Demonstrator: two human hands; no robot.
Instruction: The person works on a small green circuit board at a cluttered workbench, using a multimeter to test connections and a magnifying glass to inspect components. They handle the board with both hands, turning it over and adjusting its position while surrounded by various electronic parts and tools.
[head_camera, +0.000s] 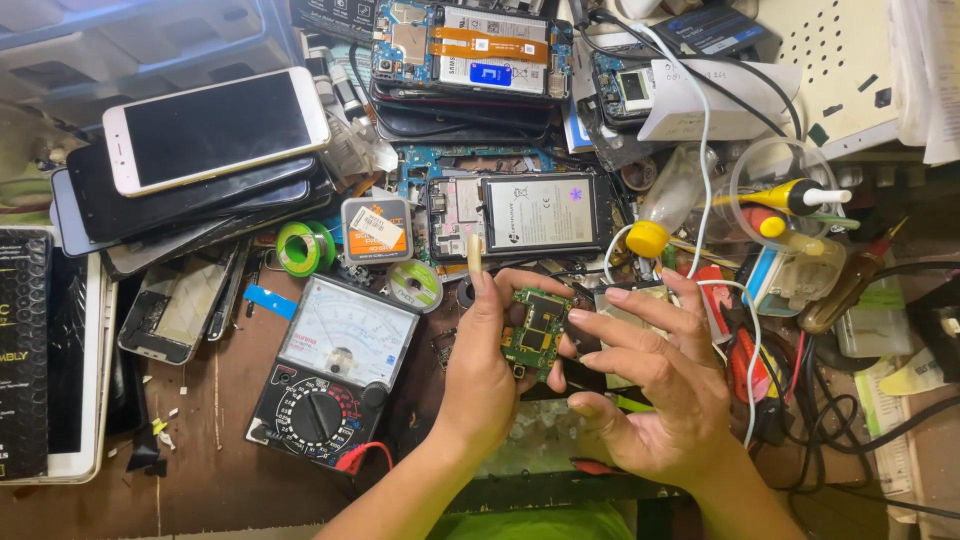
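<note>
While the left hand (485, 365) and right hand (650, 385) both pinched the small green circuit board (535, 330) by its edges above the cluttered bench (215, 470), a slip risked dropping it onto the analog multimeter (335, 375).

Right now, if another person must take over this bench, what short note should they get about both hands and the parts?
Left hand: holds the small green circuit board by its left edge, raised above the wooden bench.
Right hand: fingertips on the board's right edge, steadying it; the grip is shared by both hands.
Nearby: analog meter to the left, opened phone with battery just behind the board, a stack of phones at far left.
Done: the board is out and in hand.
Left: the pictures cannot settle this; no tool is in either hand.
</note>
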